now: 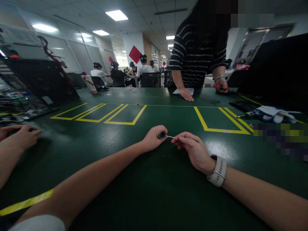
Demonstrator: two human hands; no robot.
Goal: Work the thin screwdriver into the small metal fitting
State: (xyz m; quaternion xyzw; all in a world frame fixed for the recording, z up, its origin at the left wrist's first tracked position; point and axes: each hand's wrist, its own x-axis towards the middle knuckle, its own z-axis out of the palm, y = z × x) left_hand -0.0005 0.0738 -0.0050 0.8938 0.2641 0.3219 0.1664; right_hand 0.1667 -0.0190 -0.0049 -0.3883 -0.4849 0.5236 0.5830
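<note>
My left hand (154,138) is closed around a small round part (162,135) with a shiny rim and a dark hollow end, turned toward me. Pinched between the fingertips of my right hand (192,147) is a thin metal rod (169,137). The rod's far tip reaches the rim of the round part; whether it goes inside I cannot tell. Two tiny pieces (166,156) lie on the green table (134,199) just below my hands, too small to name. A pale-strapped watch (218,171) is on my right wrist.
A co-worker's hand (21,138) rests at the left. Across the table stands a person in a striped top (197,48), one hand on paper (176,91). Yellow tape outlines (120,123) mark the surface. Gloves (274,114) and a screwdriver (245,115) lie at the right.
</note>
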